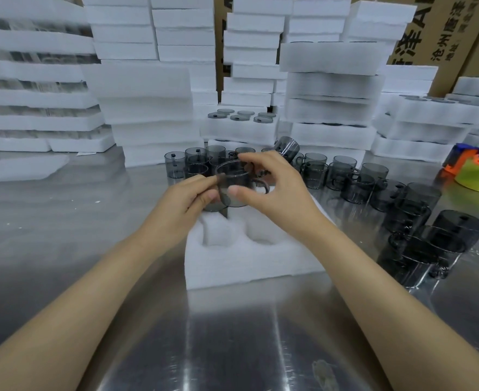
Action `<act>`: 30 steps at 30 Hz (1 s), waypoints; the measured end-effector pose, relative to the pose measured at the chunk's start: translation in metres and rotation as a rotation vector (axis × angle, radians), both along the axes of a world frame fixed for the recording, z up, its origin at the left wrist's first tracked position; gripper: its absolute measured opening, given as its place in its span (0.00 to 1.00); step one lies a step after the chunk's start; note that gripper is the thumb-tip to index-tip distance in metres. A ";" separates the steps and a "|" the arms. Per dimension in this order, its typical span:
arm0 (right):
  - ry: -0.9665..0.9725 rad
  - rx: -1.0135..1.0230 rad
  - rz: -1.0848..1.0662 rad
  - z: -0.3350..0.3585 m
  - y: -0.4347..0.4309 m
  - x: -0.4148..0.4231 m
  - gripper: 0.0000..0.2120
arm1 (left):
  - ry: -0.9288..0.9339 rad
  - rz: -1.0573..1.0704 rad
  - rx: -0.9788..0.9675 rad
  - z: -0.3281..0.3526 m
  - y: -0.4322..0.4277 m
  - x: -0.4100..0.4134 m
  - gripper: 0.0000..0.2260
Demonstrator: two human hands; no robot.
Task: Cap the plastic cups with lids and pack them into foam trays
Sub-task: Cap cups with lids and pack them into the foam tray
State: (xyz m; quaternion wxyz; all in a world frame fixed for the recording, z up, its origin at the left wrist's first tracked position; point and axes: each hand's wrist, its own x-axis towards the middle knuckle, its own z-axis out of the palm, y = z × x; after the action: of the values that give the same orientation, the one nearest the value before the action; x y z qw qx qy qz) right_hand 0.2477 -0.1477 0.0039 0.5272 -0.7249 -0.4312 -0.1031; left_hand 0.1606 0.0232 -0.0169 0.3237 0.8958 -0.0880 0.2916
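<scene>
Holding one smoky-grey, see-through plastic cup point(232, 187), cylindrical with a loop handle on its right side, in the air just above the foam tray point(249, 263). Pinched from the left by left hand point(187, 198), thumb and fingertips closed on the wall. Clamped by right hand point(272, 187), thumb on the near wall, fingers curled over the far rim. Cannot tell whether lidded. In the tray, of soft white foam with fuzzy edges: two round empty pockets in view, the rest hidden under the hands. Behind and to the right, matching loose cups point(342, 173), too crowded to count. Further back, a filled tray point(241, 131) showing roughly six grey lids. Underneath, glossy brushed-steel table point(232, 334). Around, tall stacks of foam trays point(148, 108), printed cardboard boxes point(435, 29), an orange-and-green tape dispenser point(475, 173).
</scene>
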 end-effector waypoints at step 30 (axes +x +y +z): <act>0.108 -0.236 -0.198 0.001 -0.007 0.010 0.11 | 0.035 0.024 0.007 -0.001 0.000 -0.001 0.12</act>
State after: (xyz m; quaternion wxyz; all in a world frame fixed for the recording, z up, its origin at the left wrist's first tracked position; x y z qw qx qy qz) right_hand 0.2573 -0.1547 0.0050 0.4480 -0.8253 -0.3378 -0.0638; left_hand 0.1592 0.0236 -0.0175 0.3187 0.9027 -0.0728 0.2796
